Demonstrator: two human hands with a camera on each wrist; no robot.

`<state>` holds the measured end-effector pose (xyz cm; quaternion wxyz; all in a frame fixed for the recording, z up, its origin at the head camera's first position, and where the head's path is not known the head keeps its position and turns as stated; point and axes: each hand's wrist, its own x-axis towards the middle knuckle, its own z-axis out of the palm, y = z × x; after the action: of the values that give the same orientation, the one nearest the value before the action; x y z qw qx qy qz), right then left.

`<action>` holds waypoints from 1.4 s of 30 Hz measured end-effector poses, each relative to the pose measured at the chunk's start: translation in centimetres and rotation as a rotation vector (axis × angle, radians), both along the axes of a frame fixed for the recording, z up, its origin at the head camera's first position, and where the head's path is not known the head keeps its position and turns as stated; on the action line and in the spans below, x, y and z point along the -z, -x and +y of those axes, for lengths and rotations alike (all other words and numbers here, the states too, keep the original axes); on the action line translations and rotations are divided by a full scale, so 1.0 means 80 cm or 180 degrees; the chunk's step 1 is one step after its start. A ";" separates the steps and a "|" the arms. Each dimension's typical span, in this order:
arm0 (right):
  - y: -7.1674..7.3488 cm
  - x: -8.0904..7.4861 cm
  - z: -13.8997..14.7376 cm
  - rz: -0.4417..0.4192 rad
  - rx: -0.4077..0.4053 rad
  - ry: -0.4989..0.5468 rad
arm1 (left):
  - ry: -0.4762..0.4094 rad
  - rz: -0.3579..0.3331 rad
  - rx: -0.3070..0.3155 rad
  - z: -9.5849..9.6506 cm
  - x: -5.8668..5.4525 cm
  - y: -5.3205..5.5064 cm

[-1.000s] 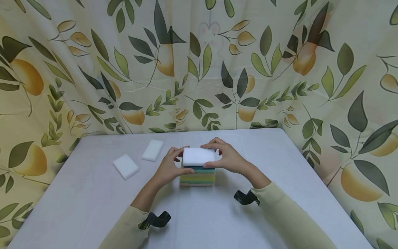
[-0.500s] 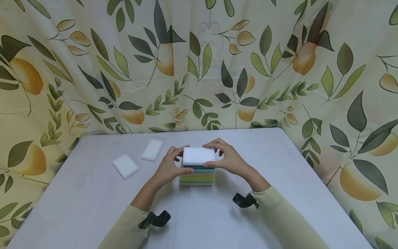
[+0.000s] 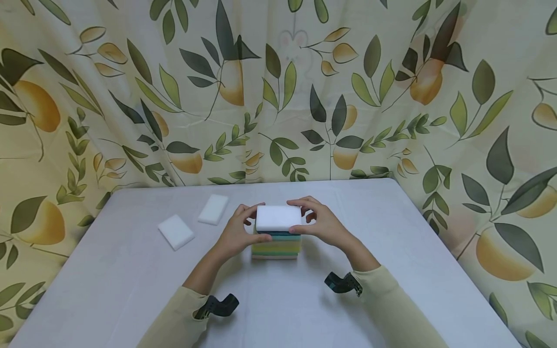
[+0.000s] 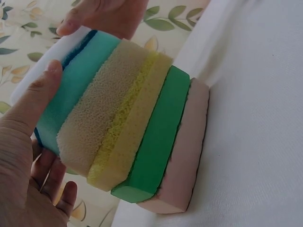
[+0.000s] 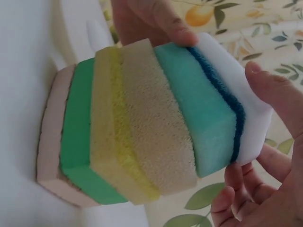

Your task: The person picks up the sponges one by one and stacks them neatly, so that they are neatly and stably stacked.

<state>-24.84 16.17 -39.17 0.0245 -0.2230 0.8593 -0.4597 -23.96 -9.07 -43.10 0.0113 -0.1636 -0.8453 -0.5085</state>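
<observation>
A stack of several coloured sponges stands on the white table. At its top lies a white sponge (image 3: pixel 277 218), above a teal sponge (image 5: pixel 203 99) with a dark blue layer. Lower down are a beige sponge (image 4: pixel 102 99), a yellow-and-cream sponge (image 4: pixel 130 123), a green sponge (image 4: pixel 158 142) and a pale pink sponge (image 4: pixel 187 151) at the bottom. My left hand (image 3: pixel 237 233) grips the stack's upper left, its thumb against the teal sponge near the dark blue layer. My right hand (image 3: pixel 322 221) holds the white sponge's right end between thumb and fingers. The far-side fingertips are partly hidden.
Two more white sponges, one nearer (image 3: pixel 176 232) and one farther (image 3: pixel 213 210), lie flat on the tabletop (image 3: pixel 130 270) left of the stack. Behind the table hangs a curtain (image 3: pixel 278 96) printed with leaves and fruit. Dark wrist cameras stick out from both sleeves.
My right hand has slid slightly to the right along the white sponge, toward its right end. My left hand and the stack look almost unmoved.
</observation>
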 end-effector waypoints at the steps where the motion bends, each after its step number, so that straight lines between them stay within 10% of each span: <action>1: 0.000 0.000 -0.001 -0.0012 0.0016 0.0010 | -0.0004 0.0002 -0.0003 0.000 0.000 0.000; 33: -0.003 0.003 -0.003 0.0007 0.0151 0.0009 | -0.0041 0.0100 0.0090 -0.024 0.005 0.000; 42: -0.004 0.001 -0.002 -0.0036 0.0148 0.0049 | -0.0005 0.0165 -0.0589 -0.063 -0.001 0.014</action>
<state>-24.49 16.05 -39.23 0.0169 -0.2005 0.8605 -0.4680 -25.09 -14.15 -43.05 0.0803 -0.0979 -0.8559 -0.5015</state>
